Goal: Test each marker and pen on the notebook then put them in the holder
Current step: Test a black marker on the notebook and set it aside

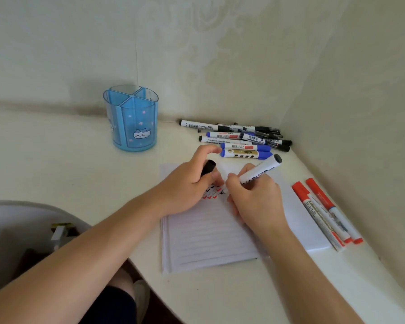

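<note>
My right hand [253, 197] grips an uncapped white marker with a black end [261, 170], its tip down on the lined notebook [208, 239] beside several red and black tick marks [212, 192]. My left hand [192, 181] holds the black cap [208, 167] and rests on the page. The blue see-through holder [132, 118], divided into compartments, stands empty at the back left. A pile of blue and black markers and pens [239, 139] lies behind the notebook. Two red markers [325, 209] lie to the right of it.
The white desk [68, 160] runs into a corner, with walls close behind and to the right. A grey chair edge [21, 206] sits at the lower left, and my knee [119, 300] shows under the desk's curved front edge.
</note>
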